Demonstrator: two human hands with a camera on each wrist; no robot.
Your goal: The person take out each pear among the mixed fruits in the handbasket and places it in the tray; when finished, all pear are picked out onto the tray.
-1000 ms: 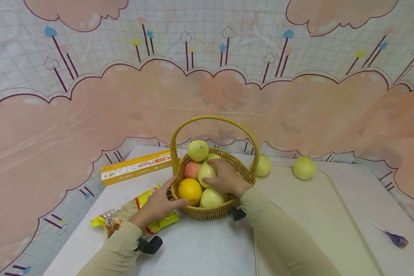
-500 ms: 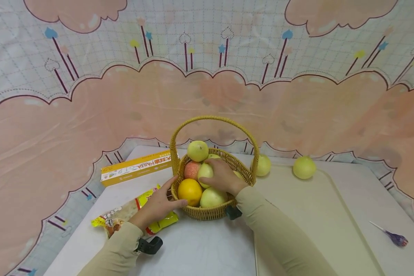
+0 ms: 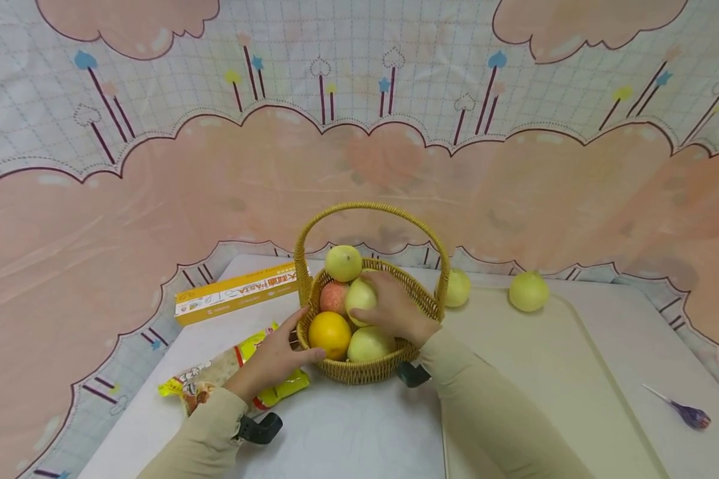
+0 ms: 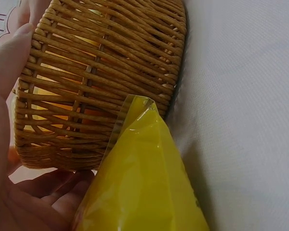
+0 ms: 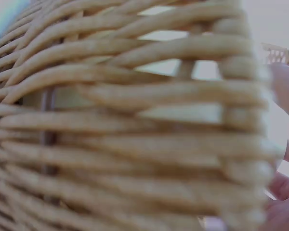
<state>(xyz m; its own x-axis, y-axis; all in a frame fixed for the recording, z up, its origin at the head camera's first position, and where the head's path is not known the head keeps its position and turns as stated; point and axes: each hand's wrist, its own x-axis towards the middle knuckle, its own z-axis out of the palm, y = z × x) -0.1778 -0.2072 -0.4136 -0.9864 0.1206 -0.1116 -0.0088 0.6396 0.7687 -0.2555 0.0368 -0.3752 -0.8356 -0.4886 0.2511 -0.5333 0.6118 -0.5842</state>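
A wicker basket (image 3: 359, 369) with a tall arched handle stands mid-table in the head view, holding several fruits. My left hand (image 3: 275, 352) grips its left end; in the left wrist view the thumb (image 4: 12, 57) lies at the rim. Inside the basket, my right hand (image 3: 392, 306) holds a round yellow-green fruit (image 3: 361, 298), fingers over its far side and thumb near. Around it lie an orange (image 3: 329, 335), a reddish apple (image 3: 333, 297) and other yellow-green fruits, one (image 3: 343, 263) perched at the back rim. Wickerwork (image 5: 135, 120) covers most of the right wrist view, hiding the grasp.
A yellow snack bag (image 3: 216, 372) lies under my left forearm, its tip (image 4: 144, 163) against the basket. Behind is a pasta box (image 3: 236, 293). To the right lies a pale tray (image 3: 527, 372), with yellow-green fruits (image 3: 528, 291) at its far edge and a lollipop (image 3: 689, 414) beyond.
My right hand shifted slightly left with the fruit, then back right. The left hand and basket stay in place.
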